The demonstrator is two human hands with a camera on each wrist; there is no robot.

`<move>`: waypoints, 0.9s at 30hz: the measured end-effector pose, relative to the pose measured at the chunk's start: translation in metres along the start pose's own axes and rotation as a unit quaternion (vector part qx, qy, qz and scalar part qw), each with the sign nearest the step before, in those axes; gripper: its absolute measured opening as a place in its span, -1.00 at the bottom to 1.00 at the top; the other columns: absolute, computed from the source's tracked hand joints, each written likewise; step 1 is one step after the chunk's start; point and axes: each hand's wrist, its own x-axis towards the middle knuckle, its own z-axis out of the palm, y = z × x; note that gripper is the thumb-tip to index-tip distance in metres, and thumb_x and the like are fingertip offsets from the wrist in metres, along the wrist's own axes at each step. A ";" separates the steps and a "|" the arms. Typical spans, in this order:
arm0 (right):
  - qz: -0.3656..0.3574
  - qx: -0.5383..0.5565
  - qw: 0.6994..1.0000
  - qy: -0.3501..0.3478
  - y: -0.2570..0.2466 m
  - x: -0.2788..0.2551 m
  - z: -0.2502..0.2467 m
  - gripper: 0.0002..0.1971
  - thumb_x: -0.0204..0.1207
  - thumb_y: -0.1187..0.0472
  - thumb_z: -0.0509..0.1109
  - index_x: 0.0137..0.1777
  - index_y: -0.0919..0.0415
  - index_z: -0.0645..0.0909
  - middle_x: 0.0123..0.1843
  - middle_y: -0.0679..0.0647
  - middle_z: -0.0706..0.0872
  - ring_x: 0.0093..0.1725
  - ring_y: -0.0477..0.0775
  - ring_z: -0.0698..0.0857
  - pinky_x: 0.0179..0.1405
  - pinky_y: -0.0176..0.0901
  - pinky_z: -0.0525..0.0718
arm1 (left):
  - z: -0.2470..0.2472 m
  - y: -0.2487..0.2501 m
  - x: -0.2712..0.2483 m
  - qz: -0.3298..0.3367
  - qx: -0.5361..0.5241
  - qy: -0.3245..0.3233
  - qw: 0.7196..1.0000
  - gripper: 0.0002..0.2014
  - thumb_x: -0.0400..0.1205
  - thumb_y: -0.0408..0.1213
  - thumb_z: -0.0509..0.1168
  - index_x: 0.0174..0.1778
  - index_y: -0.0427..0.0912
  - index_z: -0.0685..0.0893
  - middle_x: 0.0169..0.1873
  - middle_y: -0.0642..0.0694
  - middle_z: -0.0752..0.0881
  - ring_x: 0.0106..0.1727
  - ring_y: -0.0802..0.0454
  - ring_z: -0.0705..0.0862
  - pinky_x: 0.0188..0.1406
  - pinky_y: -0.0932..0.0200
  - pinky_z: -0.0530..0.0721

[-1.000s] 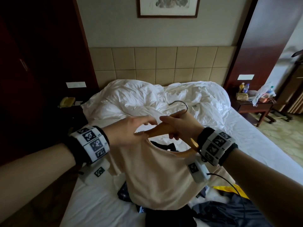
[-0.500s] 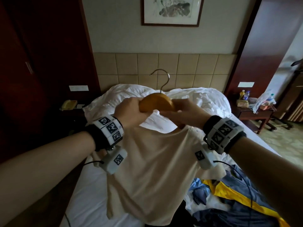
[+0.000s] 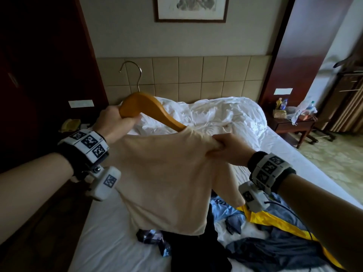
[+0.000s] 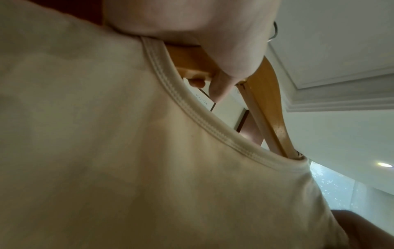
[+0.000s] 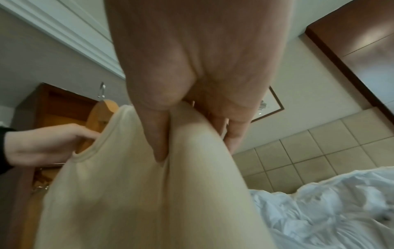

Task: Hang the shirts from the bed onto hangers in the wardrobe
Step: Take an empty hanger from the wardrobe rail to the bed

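Stretching between both hands: cream shirt (image 3: 167, 183); wooden hanger (image 3: 149, 108) inside collar

A cream shirt (image 3: 167, 185) hung in the air above the bed (image 3: 110, 238), its neckline stretched over one arm of a tilted wooden hanger (image 3: 149, 108), metal hook up; darker shirts (image 3: 275, 250) lay crumpled below.

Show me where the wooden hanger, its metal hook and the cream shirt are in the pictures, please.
wooden hanger (image 3: 149, 107): head view, on its bare wooden arm.
metal hook (image 3: 139, 75): head view, on the wire shank.
cream shirt (image 3: 167, 177): head view, on the middle of its body.
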 end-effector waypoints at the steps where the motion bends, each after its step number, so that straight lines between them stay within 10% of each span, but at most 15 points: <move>1: 0.022 0.000 1.000 -0.004 0.010 -0.002 0.002 -0.80 0.35 0.15 0.64 -0.33 0.02 0.64 -0.42 -0.18 0.67 -0.34 -0.15 0.63 -0.28 -0.17 0.57 | -0.003 -0.001 0.000 -0.002 -0.005 -0.001 1.000 -0.58 0.30 0.28 0.45 -0.24 -0.01 0.70 -0.20 -0.06 0.80 -0.07 -0.15 0.76 0.12 -0.11 0.73; 5: 0.073 0.033 0.997 0.004 0.040 -0.012 0.000 -0.76 0.30 0.12 0.61 -0.28 0.32 0.73 -0.35 0.28 0.72 -0.34 0.16 0.69 -0.18 0.21 0.69 | -0.014 -0.008 0.004 -0.005 -0.014 0.007 1.000 -0.64 0.42 0.18 0.48 -0.29 -0.07 0.69 -0.27 -0.10 0.79 -0.11 -0.18 0.76 0.08 -0.09 0.72; 11: 0.129 -0.052 0.990 -0.010 0.073 -0.032 0.016 -0.51 0.44 0.24 0.60 -0.59 0.00 0.42 -0.60 -0.11 0.45 -0.51 -0.19 0.43 -0.46 -0.40 0.37 | -0.018 -0.010 0.008 -0.011 -0.019 0.007 1.000 -0.62 0.40 0.18 0.51 -0.38 -0.08 0.66 -0.32 -0.13 0.79 -0.15 -0.20 0.76 0.07 -0.15 0.70; 22: 0.197 -0.124 0.970 -0.066 0.090 -0.045 0.023 -0.74 0.37 0.28 0.46 -0.49 -0.01 0.59 -0.54 -0.08 0.67 -0.49 -0.16 0.67 -0.28 -0.24 0.62 | -0.009 -0.004 0.007 -0.012 -0.038 0.007 0.999 -0.69 0.49 0.03 0.51 -0.34 -0.13 0.65 -0.30 -0.16 0.75 -0.18 -0.17 0.71 -0.12 0.04 0.56; 25: 0.241 -0.130 0.956 -0.103 0.090 -0.049 0.021 -0.88 0.35 0.30 0.49 -0.27 0.04 0.71 -0.40 -0.02 0.73 -0.32 -0.01 0.80 -0.13 -0.19 0.75 | -0.009 -0.009 0.011 -0.021 -0.042 0.014 0.999 -0.68 0.45 0.06 0.52 -0.32 -0.12 0.66 -0.24 -0.19 0.77 -0.13 -0.21 0.73 -0.08 0.00 0.60; 27: 0.254 -0.147 0.947 -0.128 0.090 -0.050 0.019 -0.63 0.34 0.21 0.62 0.16 0.08 0.70 -0.04 0.06 0.74 0.04 0.10 0.76 0.12 -0.17 0.66 | -0.008 -0.008 0.012 -0.023 -0.050 0.016 0.998 -0.69 0.45 0.05 0.52 -0.32 -0.11 0.66 -0.25 -0.19 0.77 -0.15 -0.20 0.74 -0.10 0.01 0.61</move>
